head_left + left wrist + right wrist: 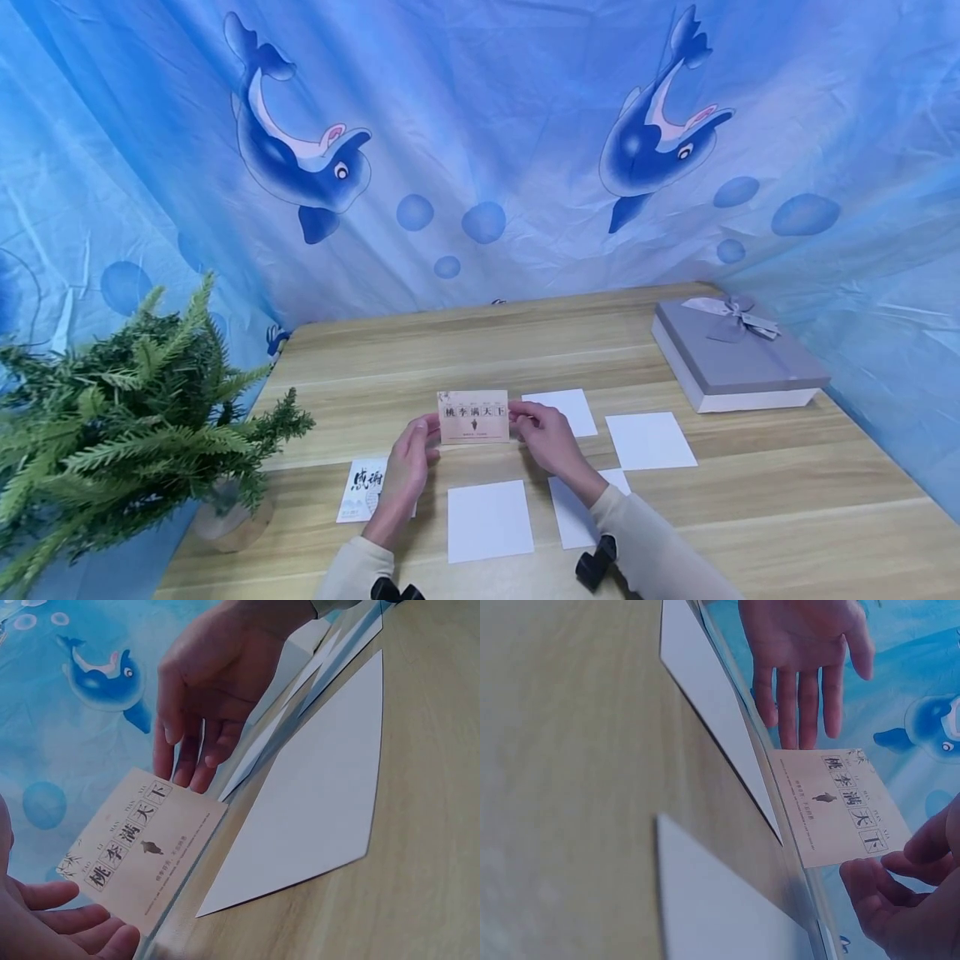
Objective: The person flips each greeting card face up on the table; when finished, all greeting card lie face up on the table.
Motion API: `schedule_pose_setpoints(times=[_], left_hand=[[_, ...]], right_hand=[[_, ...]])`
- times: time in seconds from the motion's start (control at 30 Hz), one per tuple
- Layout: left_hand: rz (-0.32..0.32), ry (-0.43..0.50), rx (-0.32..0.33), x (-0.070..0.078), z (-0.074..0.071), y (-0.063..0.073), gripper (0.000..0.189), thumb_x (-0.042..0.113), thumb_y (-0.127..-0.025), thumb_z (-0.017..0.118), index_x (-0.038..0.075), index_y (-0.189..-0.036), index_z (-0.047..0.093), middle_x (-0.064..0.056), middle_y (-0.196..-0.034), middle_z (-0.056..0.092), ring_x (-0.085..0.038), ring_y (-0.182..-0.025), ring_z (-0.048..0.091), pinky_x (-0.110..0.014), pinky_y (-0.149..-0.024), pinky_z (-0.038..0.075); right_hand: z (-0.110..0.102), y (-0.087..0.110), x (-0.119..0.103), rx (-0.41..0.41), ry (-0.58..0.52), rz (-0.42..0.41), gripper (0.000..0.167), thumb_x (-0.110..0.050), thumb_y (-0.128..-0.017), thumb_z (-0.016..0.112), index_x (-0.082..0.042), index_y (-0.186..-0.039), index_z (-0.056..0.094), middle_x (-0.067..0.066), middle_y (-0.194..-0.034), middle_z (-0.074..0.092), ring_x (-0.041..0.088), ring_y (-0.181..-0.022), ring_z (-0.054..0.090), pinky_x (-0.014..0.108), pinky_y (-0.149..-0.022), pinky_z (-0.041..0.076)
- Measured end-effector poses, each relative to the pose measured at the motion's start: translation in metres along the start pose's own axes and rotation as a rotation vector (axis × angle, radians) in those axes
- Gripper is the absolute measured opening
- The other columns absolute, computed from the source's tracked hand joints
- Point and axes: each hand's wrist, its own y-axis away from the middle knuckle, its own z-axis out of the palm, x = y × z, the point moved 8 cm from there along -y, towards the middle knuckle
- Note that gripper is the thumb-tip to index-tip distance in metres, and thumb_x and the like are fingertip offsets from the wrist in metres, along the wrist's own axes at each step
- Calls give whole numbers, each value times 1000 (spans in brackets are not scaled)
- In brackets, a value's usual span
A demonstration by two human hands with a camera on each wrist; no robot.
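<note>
A beige card (473, 432) printed with a row of black Chinese characters is held up between both hands, its printed face toward the head camera. My right hand (551, 437) pinches the card's right edge with thumb and fingertips. At the opposite edge, my left hand (405, 471) touches the card with its fingers. Those left fingers (807, 705) look extended in the right wrist view, with the palm showing. A blank white card (491, 523) lies on the table just below the held one.
More white cards, such as one (651, 442) right of the hands, lie on the wooden table (420, 358). A card with black writing (352, 492) is partly behind the left wrist. A grey-lidded box (742, 350) with a ribbon bow stands back right; a potted green plant (142, 417) stands left.
</note>
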Motion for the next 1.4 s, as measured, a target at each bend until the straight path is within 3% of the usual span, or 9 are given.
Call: schedule_pose_setpoints(times=[0.17, 0.4, 0.57, 0.8, 1.07, 1.27, 1.4], left_hand=[[-13, -21, 18, -1, -2, -1, 51, 41, -106, 28, 8, -137, 51, -18, -135, 57, -33, -113, 61, -46, -97, 51], [-11, 7, 20, 1, 0, 1, 51, 38, -107, 29, 4, -138, 49, -21, -136, 55, -34, -119, 57, -44, -95, 53], [-6, 3, 10, 2, 2, 2, 53, 39, -107, 30, 1, -139, 48, -23, -134, 55, -36, -119, 57, -42, -93, 54], [-16, -16, 19, -2, 2, 0, 47, 33, -107, 30, 1, -136, 51, -22, -130, 59, -33, -115, 59, -38, -89, 56], [-34, -45, 21, -3, 2, 2, 50, 36, -107, 30, 1, -135, 51, -22, -130, 58, -35, -116, 59, -38, -88, 56], [-37, -67, 35, 0, 0, 4, 49, 36, -107, 31, 4, -135, 53, -23, -130, 58, -35, -116, 60, -36, -82, 57], [-43, -87, 45, 1, -1, 6, 46, 36, -106, 31, 6, -134, 55, -23, -131, 58, -33, -109, 63, -36, -78, 57]], right_hand=[[0, -1, 1, 5, -16, 19, 31, 5, -92, 50, 7, -118, 65, 18, -101, 70, 30, -81, 70, 31, -66, 59], [1, 0, 2, -3, -34, 41, 28, 0, -92, 58, 8, -118, 64, 18, -93, 69, 32, -76, 69, 34, -65, 60], [2, 0, 4, -15, -30, 36, 29, 1, -90, 58, 7, -117, 64, 18, -95, 69, 30, -75, 68, 32, -66, 60], [3, 0, 4, -19, 15, 28, 30, 0, -89, 57, 5, -118, 64, 16, -100, 70, 25, -84, 68, 25, -68, 58], [3, 1, 5, -21, 96, 32, 29, -2, -90, 54, 3, -116, 66, 12, -97, 73, 21, -86, 69, 29, -74, 54], [4, 1, 7, -30, 49, 51, 30, -2, -92, 53, 7, -119, 63, 16, -94, 73, 24, -82, 71, 25, -68, 55], [4, 1, 9, -36, -22, 84, 31, -1, -92, 51, 9, -120, 60, 20, -95, 72, 28, -79, 71, 29, -65, 60]])
